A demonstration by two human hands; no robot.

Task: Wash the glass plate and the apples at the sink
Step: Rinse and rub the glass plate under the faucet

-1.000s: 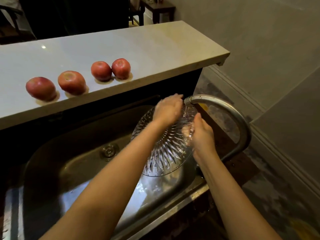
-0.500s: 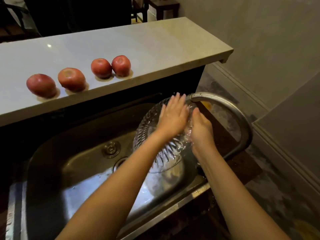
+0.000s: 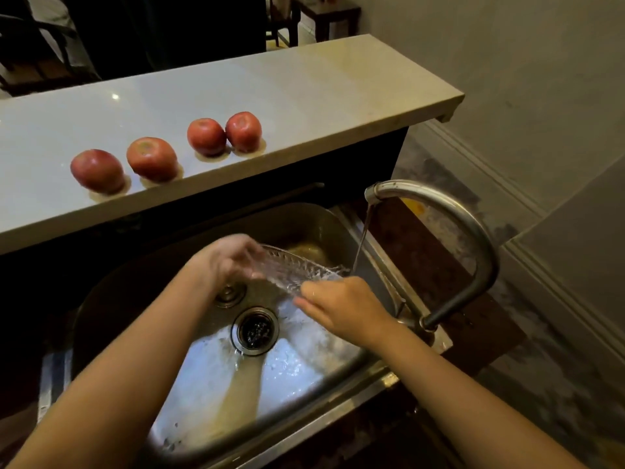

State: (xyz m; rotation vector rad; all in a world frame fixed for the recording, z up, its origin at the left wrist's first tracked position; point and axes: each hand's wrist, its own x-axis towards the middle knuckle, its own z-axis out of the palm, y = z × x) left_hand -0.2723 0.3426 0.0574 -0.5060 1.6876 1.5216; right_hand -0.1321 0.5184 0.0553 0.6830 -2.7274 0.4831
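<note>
— Pale stone, that long worktop (image 3: 304, 82)?
— It looks so. It runs from the left edge across the upper half of the frame, and it is the biggest thing there.

— And below it?
— A steel sink (image 3: 111, 299) fills the lower middle, wet and shining on its floor, with a dark round drain (image 3: 255, 330) near its centre. A curved metal tap (image 3: 473, 231) arches over it from the right, and a thin stream of water (image 3: 362, 242) falls from its spout.

— Where is the glass plate (image 3: 297, 269)?
— Over the sink, just above the drain, tilted, with its right edge under the stream.

— What are the hands doing?
— The left hand (image 3: 230, 260) is closed on the plate's left rim. The right hand (image 3: 341, 306) grips the near right edge, fingers curled under it.

— And the apples?
— Four red ones sit in a row along the worktop's front edge, upper left of the frame: the first apple (image 3: 97, 170), the second apple (image 3: 152, 159) just beside it, then the third apple (image 3: 206, 136) and the fourth apple (image 3: 243, 131), which touch each other.
</note>
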